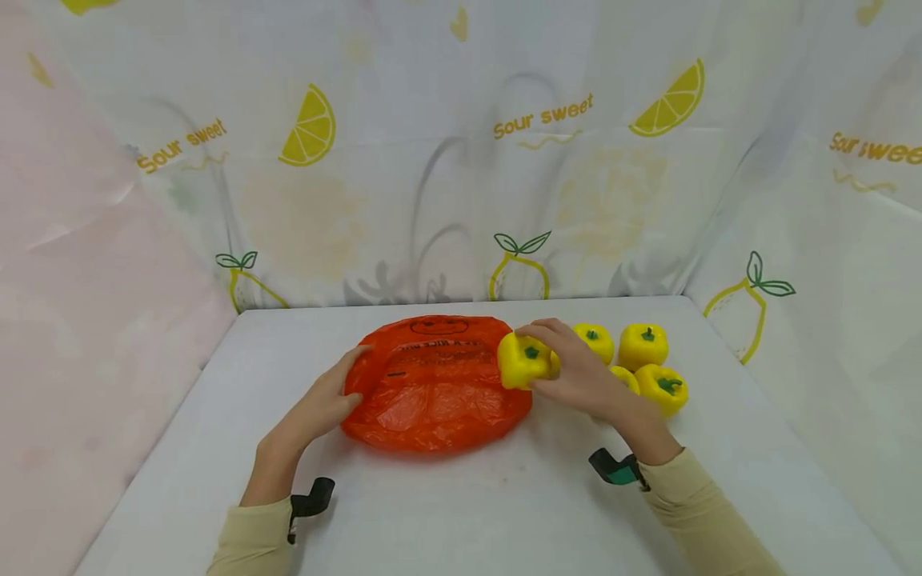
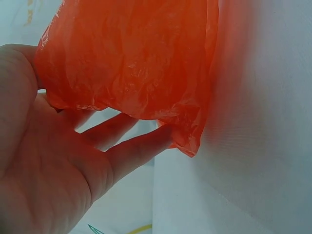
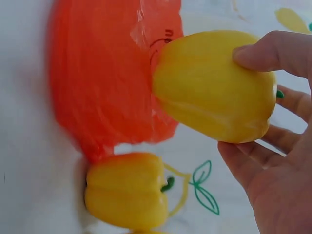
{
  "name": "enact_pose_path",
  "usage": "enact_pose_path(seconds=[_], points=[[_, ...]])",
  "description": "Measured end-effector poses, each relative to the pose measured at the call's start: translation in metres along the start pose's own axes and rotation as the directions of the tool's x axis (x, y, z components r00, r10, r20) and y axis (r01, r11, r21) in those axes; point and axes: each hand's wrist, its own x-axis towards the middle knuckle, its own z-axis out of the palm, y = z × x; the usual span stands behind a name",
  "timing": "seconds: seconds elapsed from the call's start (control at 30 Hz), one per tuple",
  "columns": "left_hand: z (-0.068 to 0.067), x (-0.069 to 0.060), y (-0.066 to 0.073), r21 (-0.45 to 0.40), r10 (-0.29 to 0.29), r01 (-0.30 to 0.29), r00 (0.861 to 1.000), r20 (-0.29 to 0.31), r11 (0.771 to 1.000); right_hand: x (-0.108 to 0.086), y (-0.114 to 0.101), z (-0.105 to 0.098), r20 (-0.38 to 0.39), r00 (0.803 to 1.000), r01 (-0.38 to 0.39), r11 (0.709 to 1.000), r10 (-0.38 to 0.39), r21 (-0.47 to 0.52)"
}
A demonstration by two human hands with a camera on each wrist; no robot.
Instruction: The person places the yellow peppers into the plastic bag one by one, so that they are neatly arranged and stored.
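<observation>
A red translucent plastic bag [image 1: 432,392] lies puffed out on the white table. My left hand [image 1: 327,400] holds its left side. In the left wrist view, the fingers [image 2: 141,148] are fairly straight and partly show through the film; the thumb tip is hidden. My right hand [image 1: 579,372] grips a yellow bell pepper [image 1: 522,364] at the bag's right edge, thumb on one side and fingers on the other. The right wrist view shows this pepper with its green stem towards the palm. Another yellow pepper [image 3: 126,190] is beside the bag there.
Several yellow bell peppers [image 1: 663,390] stand grouped on the table [image 1: 461,512], right of the bag and partly behind my right arm. A lemon-printed white sheet [image 1: 403,200] hangs behind the table, with sheeting at both sides too.
</observation>
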Motion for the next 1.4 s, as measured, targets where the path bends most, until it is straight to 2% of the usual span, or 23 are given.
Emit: enact_pose_path(seconds=[0.5,0.63,0.87,1.17,1.4], points=[[0.004,0.001,0.002,0.023,0.052,-0.052,0.998,-0.017,0.998,0.055,-0.019,0.076,0.056,0.998,0.016,1.0,-0.017,0.024],[0.005,0.001,0.003,0.029,0.049,-0.049,0.999,-0.011,0.998,0.069,-0.024,0.091,0.065,0.997,0.027,0.999,-0.029,0.032],[0.006,0.0,0.007,0.019,0.026,-0.026,1.0,0.001,0.999,0.095,-0.037,0.112,0.069,0.998,-0.002,0.998,-0.003,0.07],[0.005,0.0,0.011,-0.007,-0.009,0.009,1.0,0.021,1.0,0.115,-0.045,0.14,0.109,0.994,-0.023,1.0,0.024,-0.008],[0.0,-0.001,0.014,-0.014,-0.013,0.013,1.0,-0.016,1.0,0.119,-0.049,0.147,0.112,0.992,0.061,0.993,-0.05,-0.098]])
